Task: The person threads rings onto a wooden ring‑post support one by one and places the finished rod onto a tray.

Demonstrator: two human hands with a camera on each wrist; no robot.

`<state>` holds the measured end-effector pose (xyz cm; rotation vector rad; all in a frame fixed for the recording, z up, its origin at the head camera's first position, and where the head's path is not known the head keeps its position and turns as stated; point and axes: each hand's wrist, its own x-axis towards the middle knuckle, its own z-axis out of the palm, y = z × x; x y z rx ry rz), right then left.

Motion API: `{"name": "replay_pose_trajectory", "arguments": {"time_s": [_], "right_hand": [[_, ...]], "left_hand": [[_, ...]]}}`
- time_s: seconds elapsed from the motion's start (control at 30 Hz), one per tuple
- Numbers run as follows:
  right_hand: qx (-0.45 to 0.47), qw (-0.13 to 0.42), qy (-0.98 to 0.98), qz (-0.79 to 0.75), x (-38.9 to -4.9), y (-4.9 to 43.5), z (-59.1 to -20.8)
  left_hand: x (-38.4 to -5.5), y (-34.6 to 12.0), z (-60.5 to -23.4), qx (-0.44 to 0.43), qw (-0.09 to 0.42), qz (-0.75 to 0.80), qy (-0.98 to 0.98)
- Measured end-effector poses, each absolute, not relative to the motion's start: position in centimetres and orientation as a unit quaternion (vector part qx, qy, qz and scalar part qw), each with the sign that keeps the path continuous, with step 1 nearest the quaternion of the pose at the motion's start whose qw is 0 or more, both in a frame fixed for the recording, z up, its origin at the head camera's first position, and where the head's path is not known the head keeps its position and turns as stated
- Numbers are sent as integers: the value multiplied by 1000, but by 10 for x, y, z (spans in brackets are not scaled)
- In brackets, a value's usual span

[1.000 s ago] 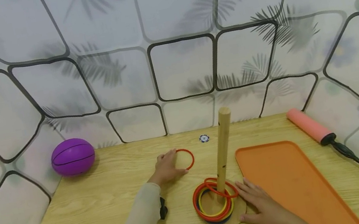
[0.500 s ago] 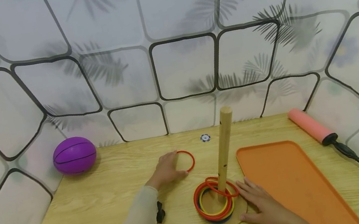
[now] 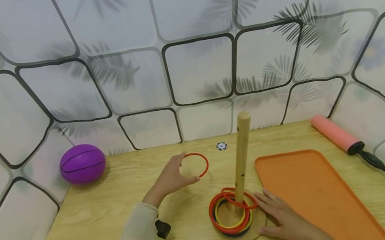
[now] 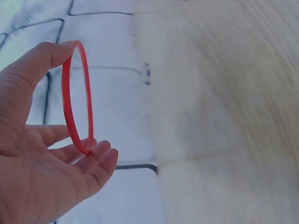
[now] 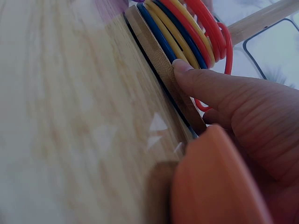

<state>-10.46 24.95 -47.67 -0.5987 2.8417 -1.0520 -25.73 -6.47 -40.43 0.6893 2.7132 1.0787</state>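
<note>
My left hand (image 3: 167, 180) holds a thin red ring (image 3: 207, 163) between thumb and fingertips, raised above the table. In the left wrist view the same red ring (image 4: 67, 100) spans from the thumb tip to the fingers. My right hand (image 3: 284, 220) rests at the right edge of a round wooden base (image 3: 261, 221), thumb and straight fingers spread along its rim. From the base rises a wooden post (image 3: 243, 154), leaning slightly. Several red, yellow and blue rings (image 3: 214, 219) lie stacked around its foot; the top red ring (image 3: 224, 192) sits tilted against the post.
An orange tray (image 3: 302, 173) lies right of the base, under the right forearm. A pink hand pump (image 3: 336, 134) is at the far right, a purple ball (image 3: 82, 164) at the far left. Behind the post lies a small poker chip (image 3: 222, 146). A patterned cloth wall (image 3: 199, 71) borders the table.
The left hand has lifted the red ring off the table and turned, its fingers now higher. The right hand stays at the base. The view has shifted slightly.
</note>
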Motion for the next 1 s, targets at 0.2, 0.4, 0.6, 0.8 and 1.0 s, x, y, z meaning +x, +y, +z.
{"name": "replay_pose_trajectory", "arguments": {"time_s": [0.2, 0.4, 0.6, 0.8, 1.0], "right_hand": [[-201, 17, 918, -343, -104, 248, -476], [-200, 16, 918, -342, -104, 248, -476], [-201, 25, 915, -350, -104, 248, -474], [-202, 31, 915, -348, -105, 247, -472], [-194, 39, 911, -361, -104, 248, -474]], "left_hand": [[-241, -63, -371, 238, 67, 357, 901], [-223, -61, -333, 247, 51, 364, 897], [-209, -62, -305, 259, 29, 363, 895], [-197, -64, -281, 261, 13, 369, 892], [-183, -63, -260, 269, 9, 385, 883]]}}
